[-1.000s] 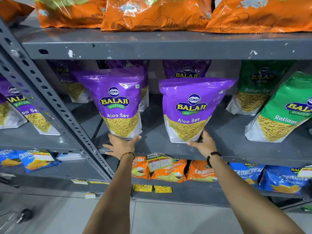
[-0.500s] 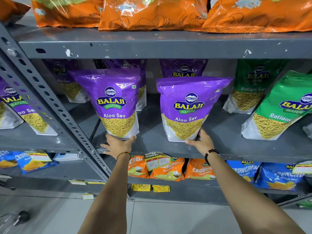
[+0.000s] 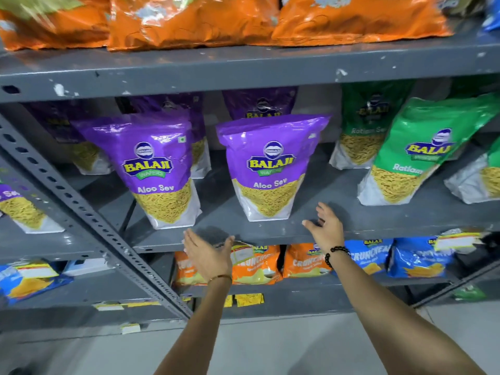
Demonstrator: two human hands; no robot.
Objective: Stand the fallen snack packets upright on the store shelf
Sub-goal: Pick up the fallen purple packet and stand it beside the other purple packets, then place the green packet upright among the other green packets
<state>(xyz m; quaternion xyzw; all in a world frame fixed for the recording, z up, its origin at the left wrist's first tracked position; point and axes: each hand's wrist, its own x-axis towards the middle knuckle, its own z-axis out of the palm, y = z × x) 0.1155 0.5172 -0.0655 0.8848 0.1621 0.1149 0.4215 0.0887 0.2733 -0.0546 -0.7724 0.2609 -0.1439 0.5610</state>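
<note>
On a grey steel store shelf point(image 3: 311, 228) at mid-frame, two purple Aloo Sev packets point(image 3: 162, 171) point(image 3: 270, 169) are standing upright near the front edge. The person's left hand point(image 3: 208, 255) and right hand point(image 3: 326, 226) are hovering open and empty below them, with bare shelf lying between the packets.

Printed names on the shelf packets

The two near purple packets, left point(image 3: 159, 169) and right point(image 3: 270, 166), each read "BALAJI WAFERS" over "Aloo Sev". The near green packet point(image 3: 416, 155) to the right reads "BALAJI" and "Ratlam"; the far green packet point(image 3: 364, 131) behind it shows "Ratlam Sev", blurred. On the lower shelf an orange packet point(image 3: 305, 262) and a blue packet point(image 3: 369, 255) bear "CRUNCHEX"-like lettering, too smeared to read surely. The price tags are unreadable.
</note>
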